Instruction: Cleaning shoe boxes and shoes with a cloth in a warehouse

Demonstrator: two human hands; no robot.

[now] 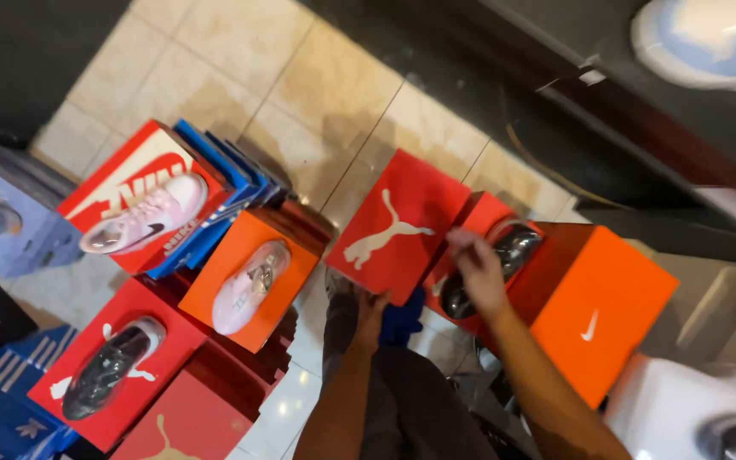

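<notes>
Gripping the red lid by its lower edge, left hand closed on it, right hand (fingers loosely curled) resting at the lid's right edge, over a dark shoe in its red box, orange box beside.

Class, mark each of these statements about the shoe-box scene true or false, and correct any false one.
1. The left hand grips the lower edge of the red cardboard box lid with a pale animal figure. True.
2. The right hand reaches into a blue box. False: it is at the open red box holding the dark glossy shoe.
3. A pink shoe lies on the orange box at the left. True.
4. The floor is wooden planks. False: pale square floor tiles.
5. The orange box at the right carries a shoe. False: its top is bare.
</notes>
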